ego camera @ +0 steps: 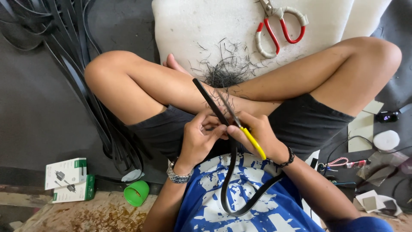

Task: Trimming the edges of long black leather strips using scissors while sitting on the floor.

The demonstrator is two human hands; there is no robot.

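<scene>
Over crossed legs, left hand (199,137) grip pinching black strap (210,101), right hand (257,133) clamped on yellow-handled tool (253,143), blade half hidden.

Black strap (212,103): smooth, matt, rubber-like. Small cutter (245,134): thin metal blade, glossy yellow plastic handle. Large scissors (281,26): dull metal blades, handles wrapped in red plastic and off-white cloth tape. White pad (193,30): soft, matt foam, strewn with fine black shavings (227,71). Wristwatch (178,175): polished metal links. Green cup (136,193): shiny plastic. Boxes (68,178): printed cardboard. Shorts (309,122): matt dark cloth. Floor (90,215): rough, stained.
</scene>
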